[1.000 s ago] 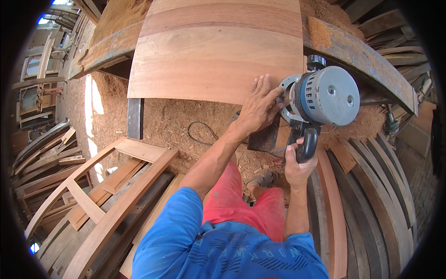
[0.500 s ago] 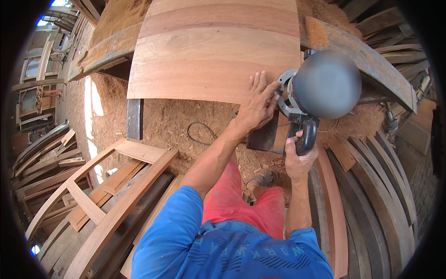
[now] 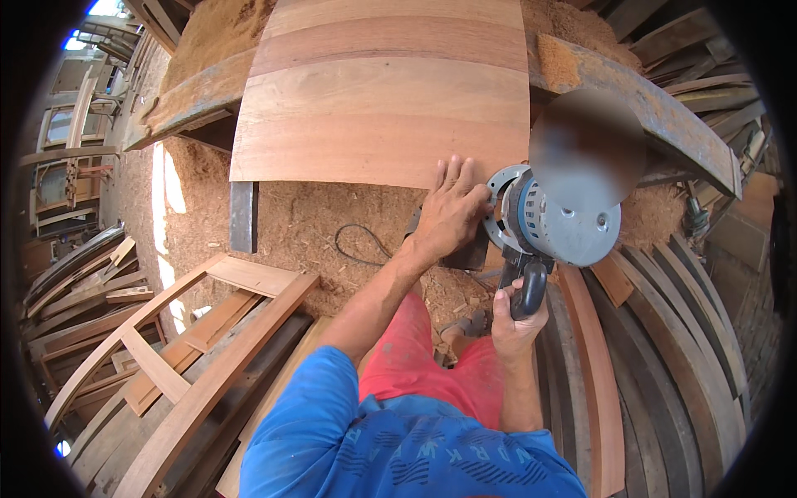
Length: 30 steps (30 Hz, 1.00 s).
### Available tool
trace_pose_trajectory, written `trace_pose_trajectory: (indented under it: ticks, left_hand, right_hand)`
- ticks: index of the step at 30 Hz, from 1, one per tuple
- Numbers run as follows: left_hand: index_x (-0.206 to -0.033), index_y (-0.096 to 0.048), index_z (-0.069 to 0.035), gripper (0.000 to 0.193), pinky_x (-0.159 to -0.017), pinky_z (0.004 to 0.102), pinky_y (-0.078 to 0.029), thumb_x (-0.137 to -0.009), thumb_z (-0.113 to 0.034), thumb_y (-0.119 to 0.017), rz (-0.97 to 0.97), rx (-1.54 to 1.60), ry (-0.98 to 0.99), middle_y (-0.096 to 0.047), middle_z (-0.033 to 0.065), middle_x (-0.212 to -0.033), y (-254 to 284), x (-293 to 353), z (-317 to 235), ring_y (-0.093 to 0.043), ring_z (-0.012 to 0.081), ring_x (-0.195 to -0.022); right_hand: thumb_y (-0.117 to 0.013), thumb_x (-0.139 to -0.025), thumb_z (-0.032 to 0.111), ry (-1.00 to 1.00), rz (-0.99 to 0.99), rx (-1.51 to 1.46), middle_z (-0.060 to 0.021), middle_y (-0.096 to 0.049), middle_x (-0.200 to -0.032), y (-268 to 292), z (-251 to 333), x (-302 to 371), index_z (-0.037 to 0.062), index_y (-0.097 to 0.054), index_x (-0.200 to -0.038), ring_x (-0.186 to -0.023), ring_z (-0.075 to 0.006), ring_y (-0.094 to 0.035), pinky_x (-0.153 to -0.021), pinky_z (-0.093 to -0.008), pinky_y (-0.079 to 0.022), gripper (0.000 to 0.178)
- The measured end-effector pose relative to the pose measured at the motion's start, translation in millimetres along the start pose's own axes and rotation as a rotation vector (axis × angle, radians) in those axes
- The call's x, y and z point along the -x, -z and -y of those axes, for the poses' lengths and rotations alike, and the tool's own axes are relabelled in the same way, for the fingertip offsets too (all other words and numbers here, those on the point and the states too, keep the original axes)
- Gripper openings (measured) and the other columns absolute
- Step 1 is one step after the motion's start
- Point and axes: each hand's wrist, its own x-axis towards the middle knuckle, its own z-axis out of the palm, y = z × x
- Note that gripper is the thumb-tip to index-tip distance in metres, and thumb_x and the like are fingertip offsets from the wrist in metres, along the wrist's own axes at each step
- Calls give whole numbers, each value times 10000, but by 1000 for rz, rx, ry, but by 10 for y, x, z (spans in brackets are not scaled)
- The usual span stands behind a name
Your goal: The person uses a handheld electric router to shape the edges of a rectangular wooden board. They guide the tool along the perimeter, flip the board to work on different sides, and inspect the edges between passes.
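A wide wooden panel (image 3: 374,108), made of joined boards, lies flat on the bench with its near edge overhanging. By its right near corner is a router (image 3: 573,224) with a grey motor housing, a ring-shaped base and a black handle. My right hand (image 3: 516,322) is wrapped round that handle. My left hand (image 3: 451,207) rests at the panel's near edge with its fingers stretched out over the wood, its index finger side against the router's ring base. A blurred patch covers the far part of the router, and the bit is hidden.
A metal-edged beam (image 3: 656,108) of the bench curves off to the right. Curved wooden pieces (image 3: 664,349) are stacked at right. On the left leans a wooden frame (image 3: 199,390) over boards. A black cable (image 3: 361,236) lies on the sawdust-covered floor (image 3: 307,216).
The router and both my hands have come toward me and slightly left. The router's housing now shows below the blurred patch. The panel appears almost unmoved.
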Motion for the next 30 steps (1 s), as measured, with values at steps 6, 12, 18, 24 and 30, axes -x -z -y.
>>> trace_pose_trajectory:
  ticks: [6, 12, 18, 24, 30]
  left_hand:
    - [-1096, -625, -74, 228, -1215, 588, -266, -912, -178, -712, 4, -15, -28, -512, 288, -1423, 14, -297, 133, -403, 512, -1413]
    - [-1101, -619, -70, 235, -1213, 587, -258, -913, -179, -710, 38, 49, -19, -510, 300, -1411, -19, -582, 320, -411, 503, -1406]
    - [-1148, -604, -84, 273, -1208, 600, -268, -914, -177, -707, -68, 40, -23, -492, 319, -1422, -122, -625, 382, -418, 532, -1397]
    - [-1227, -615, -93, 333, -1212, 591, -277, -915, -156, -710, -120, 20, 12, -481, 337, -1436, -154, -622, 333, -421, 538, -1389]
    - [-1382, -585, -127, 462, -1238, 578, -250, -938, -182, -699, -99, 13, 46, -447, 359, -1487, -140, -593, 343, -391, 534, -1425]
  right_hand:
    - [-705, -922, 11, 69, 9, 53, -9, -640, -816, -16, -62, -327, -4, -585, -1144, -706, -57, -584, -654, -237, -487, 253]
    - [-718, -927, 42, 45, 10, -6, -14, -634, -872, -96, -2, -637, 30, -603, -1140, -783, -76, -591, -723, -259, -486, 242]
    - [-726, -929, 53, 54, 21, 21, -9, -618, -885, -117, 13, -753, 31, -601, -1148, -794, -79, -586, -726, -256, -481, 253]
    - [-718, -916, 21, 116, -16, 43, -11, -645, -812, -145, -4, -833, -14, -615, -1127, -708, -57, -585, -646, -253, -491, 237]
    - [-717, -924, 33, 87, 12, 21, -3, -628, -833, -156, -7, -926, 18, -600, -1138, -729, -54, -573, -655, -242, -470, 244]
